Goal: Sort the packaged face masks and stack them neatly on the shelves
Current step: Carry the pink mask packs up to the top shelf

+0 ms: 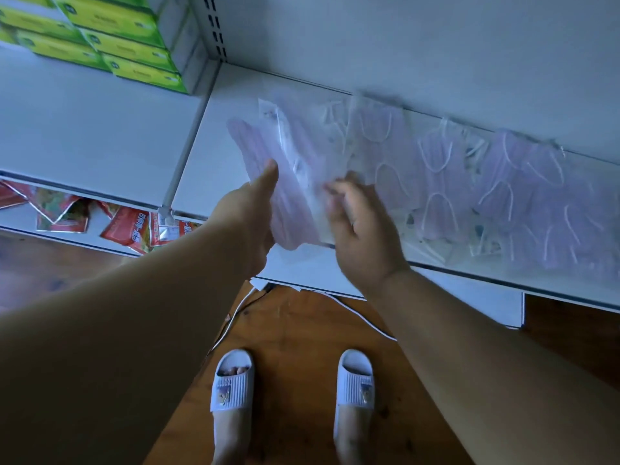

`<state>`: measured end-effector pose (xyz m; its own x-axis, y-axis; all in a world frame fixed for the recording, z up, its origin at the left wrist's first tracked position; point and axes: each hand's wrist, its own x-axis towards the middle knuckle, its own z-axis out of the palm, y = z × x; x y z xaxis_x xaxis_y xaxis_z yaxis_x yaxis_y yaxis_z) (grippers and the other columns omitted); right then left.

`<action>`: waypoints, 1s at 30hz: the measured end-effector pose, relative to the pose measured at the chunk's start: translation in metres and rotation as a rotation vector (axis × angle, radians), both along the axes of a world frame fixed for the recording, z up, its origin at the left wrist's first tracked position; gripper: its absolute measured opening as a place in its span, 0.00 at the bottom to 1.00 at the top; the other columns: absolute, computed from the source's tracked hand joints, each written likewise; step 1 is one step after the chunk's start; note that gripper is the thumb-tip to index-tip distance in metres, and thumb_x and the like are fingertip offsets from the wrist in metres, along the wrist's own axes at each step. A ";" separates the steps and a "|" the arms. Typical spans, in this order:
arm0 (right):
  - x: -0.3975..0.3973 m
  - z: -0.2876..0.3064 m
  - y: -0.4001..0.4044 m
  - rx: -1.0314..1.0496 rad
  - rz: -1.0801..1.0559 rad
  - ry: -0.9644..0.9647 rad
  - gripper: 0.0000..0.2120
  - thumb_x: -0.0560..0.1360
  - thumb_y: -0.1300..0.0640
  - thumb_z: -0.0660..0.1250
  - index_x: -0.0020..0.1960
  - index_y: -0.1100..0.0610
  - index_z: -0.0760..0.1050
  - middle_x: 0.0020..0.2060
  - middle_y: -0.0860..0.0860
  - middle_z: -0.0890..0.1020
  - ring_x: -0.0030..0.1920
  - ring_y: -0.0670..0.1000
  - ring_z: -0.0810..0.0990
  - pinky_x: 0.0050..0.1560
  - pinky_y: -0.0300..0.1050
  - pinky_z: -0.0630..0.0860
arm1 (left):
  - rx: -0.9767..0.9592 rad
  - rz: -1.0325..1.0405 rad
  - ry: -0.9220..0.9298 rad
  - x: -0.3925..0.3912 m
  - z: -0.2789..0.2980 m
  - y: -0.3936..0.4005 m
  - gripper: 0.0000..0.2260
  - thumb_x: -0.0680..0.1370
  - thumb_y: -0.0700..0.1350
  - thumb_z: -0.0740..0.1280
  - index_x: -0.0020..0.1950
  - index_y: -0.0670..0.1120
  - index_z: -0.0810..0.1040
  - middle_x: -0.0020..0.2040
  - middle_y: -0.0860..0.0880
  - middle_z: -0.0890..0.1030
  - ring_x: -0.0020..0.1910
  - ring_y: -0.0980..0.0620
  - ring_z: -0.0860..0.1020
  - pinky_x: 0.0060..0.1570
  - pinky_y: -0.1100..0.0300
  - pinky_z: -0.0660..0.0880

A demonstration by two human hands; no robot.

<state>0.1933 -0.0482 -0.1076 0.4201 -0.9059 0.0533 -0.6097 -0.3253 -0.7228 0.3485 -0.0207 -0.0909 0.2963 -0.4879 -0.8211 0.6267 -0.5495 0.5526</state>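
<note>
Over the white shelf [235, 105], the left hand [250, 219] grips a bundle of pink packaged masks [268, 156], thumb on top. Beside it, the right hand [362, 229] is blurred, fingers loosely spread on the packets; more purple packaged masks [523, 196] lie scattered rightward.

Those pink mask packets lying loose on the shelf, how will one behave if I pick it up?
Probably floppy: the mask packets look thin, flat and soft. Likely light, since the left hand holds a bunch upright. The clear wrapping may be slippery, so stacked packets could slide.
</note>
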 end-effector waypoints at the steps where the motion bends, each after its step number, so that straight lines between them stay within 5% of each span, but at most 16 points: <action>1: -0.002 0.004 0.010 0.066 0.074 -0.030 0.18 0.81 0.50 0.56 0.62 0.60 0.76 0.56 0.54 0.81 0.60 0.57 0.78 0.62 0.57 0.73 | -0.022 0.001 0.015 -0.001 -0.001 -0.004 0.21 0.74 0.61 0.72 0.58 0.47 0.81 0.51 0.45 0.86 0.53 0.43 0.84 0.59 0.46 0.79; 3: -0.009 0.002 0.017 0.158 0.167 -0.040 0.18 0.81 0.50 0.56 0.64 0.59 0.74 0.57 0.54 0.82 0.60 0.54 0.79 0.61 0.54 0.74 | -0.010 -0.087 -0.114 -0.005 -0.002 -0.009 0.13 0.74 0.54 0.73 0.53 0.47 0.81 0.49 0.43 0.86 0.50 0.39 0.84 0.56 0.42 0.80; 5: -0.019 -0.012 -0.002 0.028 0.103 0.149 0.21 0.81 0.51 0.57 0.69 0.59 0.72 0.66 0.61 0.75 0.69 0.62 0.71 0.69 0.59 0.67 | 0.032 -0.160 -0.289 -0.011 -0.007 -0.011 0.01 0.76 0.43 0.70 0.45 0.47 0.80 0.46 0.42 0.84 0.47 0.37 0.84 0.53 0.39 0.81; 8: -0.036 -0.024 -0.036 0.112 -0.035 0.661 0.27 0.83 0.45 0.53 0.80 0.49 0.55 0.79 0.63 0.49 0.79 0.63 0.44 0.77 0.59 0.44 | 0.068 -0.242 -0.375 -0.017 -0.010 -0.011 0.03 0.76 0.41 0.67 0.45 0.49 0.77 0.47 0.44 0.83 0.47 0.39 0.82 0.51 0.46 0.81; 10: -0.047 -0.030 -0.045 0.164 0.006 0.800 0.28 0.83 0.44 0.51 0.80 0.47 0.48 0.80 0.61 0.43 0.79 0.60 0.38 0.77 0.57 0.38 | 0.076 -0.294 -0.422 -0.023 -0.010 -0.010 0.05 0.75 0.40 0.65 0.49 0.48 0.77 0.47 0.44 0.81 0.47 0.39 0.81 0.50 0.48 0.81; 13: -0.051 -0.029 -0.043 0.068 -0.011 0.720 0.27 0.83 0.47 0.51 0.80 0.54 0.54 0.80 0.57 0.51 0.80 0.57 0.41 0.77 0.56 0.38 | 0.127 -0.358 -0.504 -0.028 -0.010 -0.010 0.08 0.76 0.39 0.63 0.52 0.46 0.77 0.46 0.43 0.79 0.48 0.37 0.80 0.54 0.44 0.79; 17: -0.055 -0.019 -0.024 0.059 -0.180 0.263 0.24 0.83 0.50 0.53 0.73 0.61 0.69 0.74 0.58 0.69 0.78 0.57 0.57 0.78 0.58 0.46 | 0.136 -0.343 -0.472 -0.037 0.000 -0.012 0.06 0.77 0.42 0.63 0.51 0.47 0.78 0.48 0.43 0.81 0.51 0.37 0.80 0.57 0.43 0.79; 20: -0.058 -0.008 0.006 0.010 -0.032 0.053 0.22 0.83 0.49 0.53 0.68 0.61 0.75 0.65 0.57 0.78 0.72 0.59 0.69 0.74 0.64 0.60 | 0.039 -0.208 -0.176 -0.051 0.009 -0.015 0.09 0.80 0.53 0.67 0.53 0.48 0.79 0.47 0.46 0.84 0.49 0.43 0.84 0.53 0.51 0.81; 22: -0.060 -0.003 0.022 0.025 0.135 0.065 0.25 0.83 0.46 0.50 0.69 0.58 0.74 0.65 0.54 0.79 0.73 0.55 0.69 0.75 0.59 0.60 | 0.006 -0.210 -0.078 -0.061 0.008 -0.016 0.14 0.79 0.58 0.68 0.53 0.47 0.79 0.49 0.45 0.86 0.47 0.44 0.85 0.52 0.51 0.81; 26: -0.082 -0.004 0.010 -0.067 0.033 0.125 0.21 0.82 0.49 0.54 0.69 0.57 0.75 0.66 0.57 0.78 0.72 0.58 0.70 0.72 0.60 0.64 | 0.083 -0.429 -0.491 -0.072 -0.003 -0.016 0.05 0.77 0.41 0.70 0.44 0.47 0.75 0.42 0.44 0.81 0.41 0.42 0.79 0.45 0.54 0.77; 30: -0.114 -0.019 -0.028 0.149 -0.112 0.701 0.25 0.83 0.45 0.49 0.79 0.46 0.55 0.79 0.62 0.49 0.79 0.62 0.43 0.77 0.59 0.40 | 0.082 -0.399 -0.438 -0.088 -0.001 -0.014 0.05 0.76 0.39 0.70 0.43 0.47 0.77 0.42 0.44 0.81 0.45 0.40 0.81 0.51 0.48 0.80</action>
<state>0.0795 -0.0763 -0.1265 0.2142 -0.9223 -0.3217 -0.9700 -0.1619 -0.1816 0.2602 -0.0348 -0.0923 0.4227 -0.5716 -0.7033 0.0861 -0.7472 0.6591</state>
